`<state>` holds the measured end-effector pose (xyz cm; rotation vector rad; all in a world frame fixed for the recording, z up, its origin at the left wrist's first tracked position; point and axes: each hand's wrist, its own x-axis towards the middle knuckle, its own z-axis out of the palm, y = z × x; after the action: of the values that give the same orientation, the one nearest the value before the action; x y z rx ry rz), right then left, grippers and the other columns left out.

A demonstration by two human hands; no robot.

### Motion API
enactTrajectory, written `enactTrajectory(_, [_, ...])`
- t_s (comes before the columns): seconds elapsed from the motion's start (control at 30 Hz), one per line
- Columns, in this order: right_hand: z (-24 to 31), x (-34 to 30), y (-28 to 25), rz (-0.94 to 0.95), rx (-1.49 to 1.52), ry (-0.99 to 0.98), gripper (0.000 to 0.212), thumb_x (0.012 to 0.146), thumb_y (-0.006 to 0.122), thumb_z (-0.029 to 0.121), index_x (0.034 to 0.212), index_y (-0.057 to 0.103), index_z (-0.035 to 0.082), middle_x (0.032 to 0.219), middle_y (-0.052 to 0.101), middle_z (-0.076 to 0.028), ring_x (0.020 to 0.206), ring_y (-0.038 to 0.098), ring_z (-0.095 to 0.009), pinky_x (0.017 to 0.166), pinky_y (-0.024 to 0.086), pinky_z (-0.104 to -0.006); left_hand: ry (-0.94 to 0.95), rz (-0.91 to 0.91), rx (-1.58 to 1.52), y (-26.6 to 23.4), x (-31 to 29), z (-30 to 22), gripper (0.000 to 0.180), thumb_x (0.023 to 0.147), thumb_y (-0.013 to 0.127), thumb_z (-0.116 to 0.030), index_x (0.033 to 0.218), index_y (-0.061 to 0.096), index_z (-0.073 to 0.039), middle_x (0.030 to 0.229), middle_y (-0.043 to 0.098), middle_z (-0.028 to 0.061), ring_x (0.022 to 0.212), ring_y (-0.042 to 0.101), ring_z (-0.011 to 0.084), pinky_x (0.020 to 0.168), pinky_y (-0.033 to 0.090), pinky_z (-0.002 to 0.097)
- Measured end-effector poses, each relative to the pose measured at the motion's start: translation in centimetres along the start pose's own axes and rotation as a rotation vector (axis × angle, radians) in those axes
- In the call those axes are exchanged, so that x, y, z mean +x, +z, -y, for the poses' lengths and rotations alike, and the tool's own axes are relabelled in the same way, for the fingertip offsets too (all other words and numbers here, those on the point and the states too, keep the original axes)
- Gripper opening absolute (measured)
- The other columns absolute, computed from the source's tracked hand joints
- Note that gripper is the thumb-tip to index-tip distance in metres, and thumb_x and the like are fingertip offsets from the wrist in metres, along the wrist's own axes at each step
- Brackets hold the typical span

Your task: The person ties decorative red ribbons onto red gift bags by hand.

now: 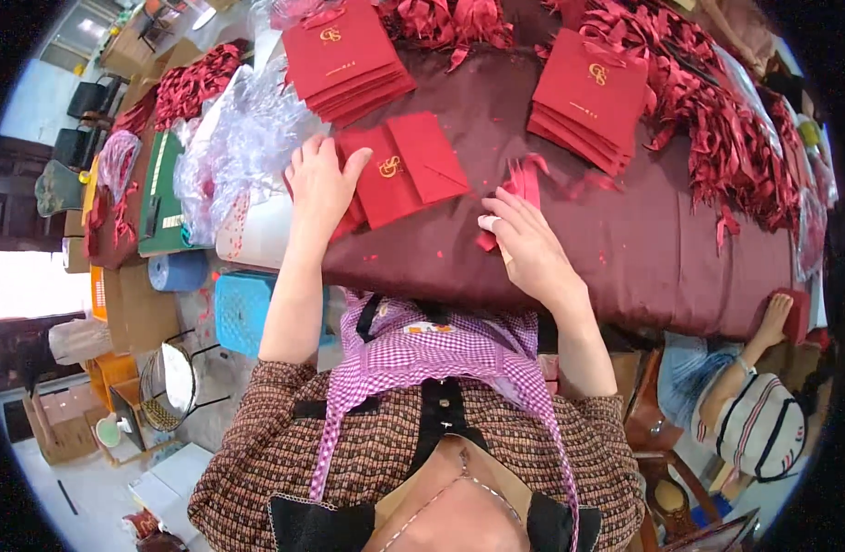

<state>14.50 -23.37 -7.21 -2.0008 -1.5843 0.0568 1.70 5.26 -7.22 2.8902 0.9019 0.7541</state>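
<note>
A red paper gift bag (411, 170) with a gold emblem lies flat and tilted on the dark red cloth, its folded bottom toward the right. Over its left end rests my left hand (321, 189), thumb spread from the fingers and touching the bag; more red paper shows under the wrist. To the right of the bag, my right hand (530, 241), with a white band round one finger, is closed over a red ribbon (526, 180) whose ends stick out above and below the fingers. The fingertips' underside is hidden.
Stacks of red bags stand beyond, one behind the left hand (344, 64) and another at right (590, 97). Bundles of red ribbon (735, 152) cover the far right. Clear plastic wrapping (243, 138) lies at left. A blue stool (248, 311) stands below the table edge; another person (758, 423) sits at right.
</note>
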Motion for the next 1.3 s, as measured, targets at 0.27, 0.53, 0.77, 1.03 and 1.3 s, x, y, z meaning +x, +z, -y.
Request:
enactTrajectory(0.27, [-1.5,-4.7,-5.2,0.151,-0.022,0.204,0.028,0.08,0.059,0.001,0.106,0.06,0.009,0.131,0.054,-0.01,0.133,0.038,-0.034,0.111,0.026,-0.0486,0.047,0.01,0.055,1.1,-0.3,-0.4,0.05,0.075,0.072,-0.044,0.098,0.062,0.0,0.118,0.055,0.0141,0.111,0.049,0.0341,0.089,0.039,0.0497])
enactTrajectory(0.53, [-1.4,-1.1,-6.5,-0.205,0.251,0.328,0.023,0.083,0.064,0.013,0.104,0.064,0.003,0.099,0.065,-0.017,0.096,0.06,-0.034,0.084,0.048,-0.0406,-0.133,0.127,-0.123,2.3,0.9,-1.6,0.037,0.073,0.076,-0.028,0.098,0.064,-0.003,0.115,0.056,0.0119,0.114,0.046,0.0326,0.094,0.036,0.049])
enactTrajectory(0.77, [-2.0,2.4,1.3,-0.192,-0.158,0.264,0.018,0.082,0.066,0.017,0.094,0.061,0.004,0.091,0.059,-0.014,0.09,0.057,-0.032,0.081,0.046,-0.0418,-0.185,0.133,-0.124,1.9,1.4,-2.2,0.032,0.076,0.073,-0.027,0.096,0.065,-0.004,0.116,0.056,0.0115,0.115,0.045,0.0342,0.096,0.035,0.0508])
enactTrajectory(1.03, [-0.6,5.2,-0.9,-0.222,0.144,0.2,0.012,0.084,0.062,0.014,0.088,0.059,0.004,0.088,0.062,-0.012,0.089,0.06,-0.031,0.08,0.045,-0.0438,-0.06,0.078,0.013,2.2,0.9,-2.2,0.035,0.076,0.071,-0.041,0.084,0.069,-0.006,0.107,0.057,0.011,0.11,0.046,0.0335,0.091,0.036,0.0532])
enactTrajectory(1.3, [-0.3,5.9,2.4,-0.15,-0.071,0.149,0.011,0.082,0.063,0.011,0.089,0.058,0.005,0.096,0.059,-0.009,0.093,0.056,-0.029,0.082,0.045,-0.0402,0.03,0.003,-0.009,1.7,0.8,-3.9,0.032,0.075,0.074,-0.032,0.089,0.067,-0.004,0.103,0.056,0.0117,0.104,0.048,0.0324,0.089,0.036,0.05])
